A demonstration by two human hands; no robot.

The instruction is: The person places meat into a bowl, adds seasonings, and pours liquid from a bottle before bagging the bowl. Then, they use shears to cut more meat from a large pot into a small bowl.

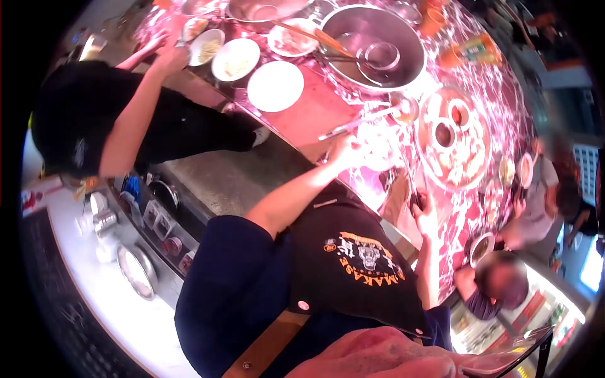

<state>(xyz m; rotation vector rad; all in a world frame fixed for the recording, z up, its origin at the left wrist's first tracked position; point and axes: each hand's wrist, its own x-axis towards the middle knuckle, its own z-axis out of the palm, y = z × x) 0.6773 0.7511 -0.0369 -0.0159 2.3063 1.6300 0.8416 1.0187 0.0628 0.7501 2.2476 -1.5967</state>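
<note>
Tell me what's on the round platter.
On the platter are a bowl with red contents, a bowl with dark contents, and pale food pieces around them. What lies beneath them is hidden.

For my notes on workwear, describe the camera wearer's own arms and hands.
The left hand and right hand look bare, with no gloves visible. I can make out no watch or band on either wrist. The left forearm is uncovered below a loose, plain navy sleeve. The right forearm is bare too. Glare blurs the left hand's finer detail.
</note>
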